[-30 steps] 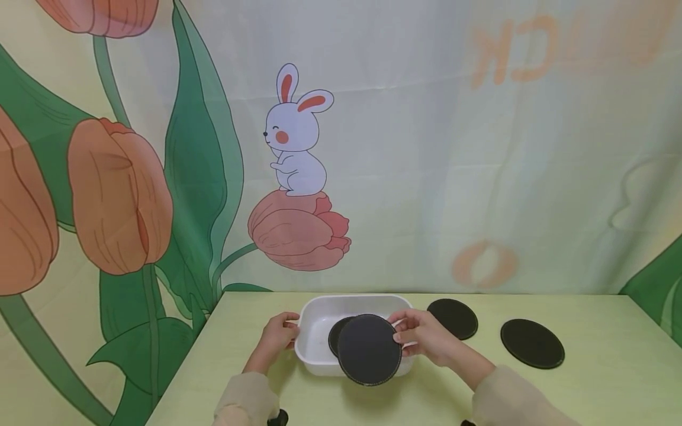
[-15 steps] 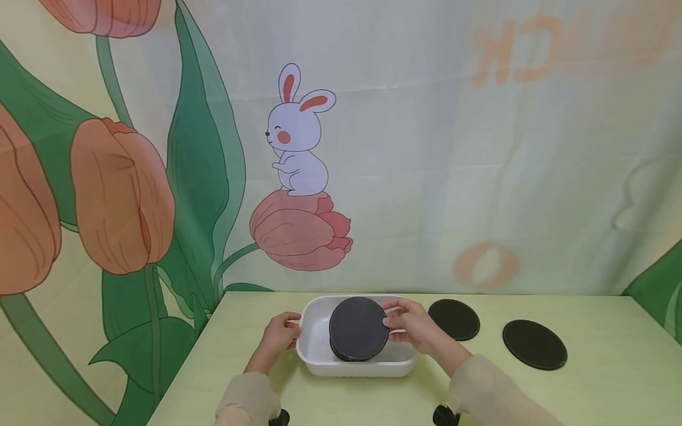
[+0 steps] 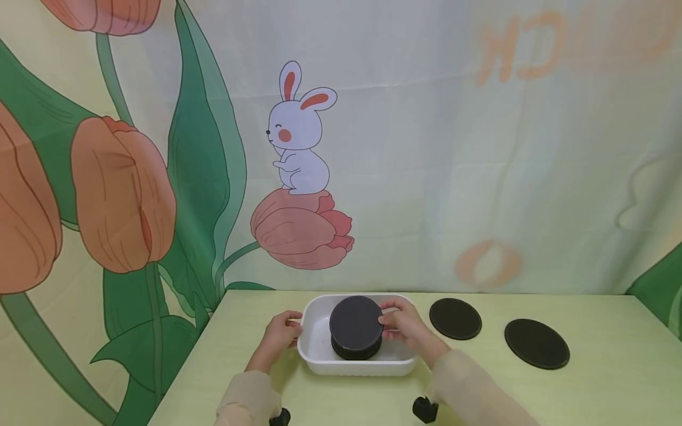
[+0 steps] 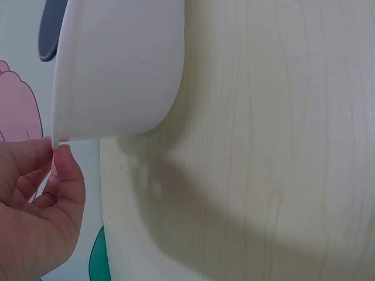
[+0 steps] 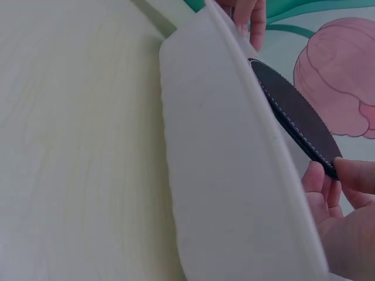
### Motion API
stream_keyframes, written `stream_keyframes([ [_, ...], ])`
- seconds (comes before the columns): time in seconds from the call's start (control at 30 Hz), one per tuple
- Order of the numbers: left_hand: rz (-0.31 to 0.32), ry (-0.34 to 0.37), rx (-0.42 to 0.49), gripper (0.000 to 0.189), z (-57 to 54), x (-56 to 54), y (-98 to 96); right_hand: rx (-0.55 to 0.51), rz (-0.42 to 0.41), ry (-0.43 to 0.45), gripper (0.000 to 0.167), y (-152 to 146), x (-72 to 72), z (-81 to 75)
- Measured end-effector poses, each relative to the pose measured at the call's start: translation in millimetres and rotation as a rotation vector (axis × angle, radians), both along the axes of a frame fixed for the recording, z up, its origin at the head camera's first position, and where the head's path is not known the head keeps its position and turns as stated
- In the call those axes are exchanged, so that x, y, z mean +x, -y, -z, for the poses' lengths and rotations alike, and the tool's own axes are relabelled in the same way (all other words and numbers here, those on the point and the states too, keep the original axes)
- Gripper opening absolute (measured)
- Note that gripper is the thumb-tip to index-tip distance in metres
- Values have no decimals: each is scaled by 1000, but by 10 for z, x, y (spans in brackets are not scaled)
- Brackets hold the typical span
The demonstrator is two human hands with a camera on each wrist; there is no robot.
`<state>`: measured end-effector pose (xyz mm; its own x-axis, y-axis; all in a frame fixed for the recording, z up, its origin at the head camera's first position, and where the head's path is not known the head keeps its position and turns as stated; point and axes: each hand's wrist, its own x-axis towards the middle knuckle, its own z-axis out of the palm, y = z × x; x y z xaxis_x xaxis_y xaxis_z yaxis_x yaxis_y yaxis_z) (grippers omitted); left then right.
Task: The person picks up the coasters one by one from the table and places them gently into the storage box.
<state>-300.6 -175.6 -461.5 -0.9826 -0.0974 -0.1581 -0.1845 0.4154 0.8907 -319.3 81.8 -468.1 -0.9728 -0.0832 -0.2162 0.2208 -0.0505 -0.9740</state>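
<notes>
A white plastic tub (image 3: 362,368) stands on the table in the head view. My left hand (image 3: 281,331) pinches its left rim between thumb and fingers, which the left wrist view also shows, with the hand (image 4: 44,211) beside the tub wall (image 4: 123,64). Inside the tub, my right hand (image 3: 406,325) holds a round black coaster (image 3: 356,322) by its right edge. Beneath that lies at least one more black coaster (image 3: 356,355), mostly covered. White edge stitching shows on the held coaster (image 5: 302,114) in the right wrist view, pinched by the right thumb and fingers.
Two more round black coasters lie flat on the table to the right of the tub, a nearer-in coaster (image 3: 455,319) and a farther coaster (image 3: 537,344). Behind the pale wood-grain table (image 3: 602,378) hangs a printed curtain (image 3: 405,177).
My right hand has carried the coaster left and back, from over the tub's front edge to above the coaster in the tub, then slightly lower. The left hand has stayed at the rim.
</notes>
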Motion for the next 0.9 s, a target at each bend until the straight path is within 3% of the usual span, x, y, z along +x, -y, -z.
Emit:
stream_keyframes([
  [0.17,-14,20,-7,32,26,-26,-4,15,47,36,31,53,-78,131],
  [0.37,-16,21,-9,32,15,-24,-5,27,48,71,31,107,-112,253],
  [0.9,-4,1,6,31,20,-5,0,123,77,97,30,188,-78,309],
])
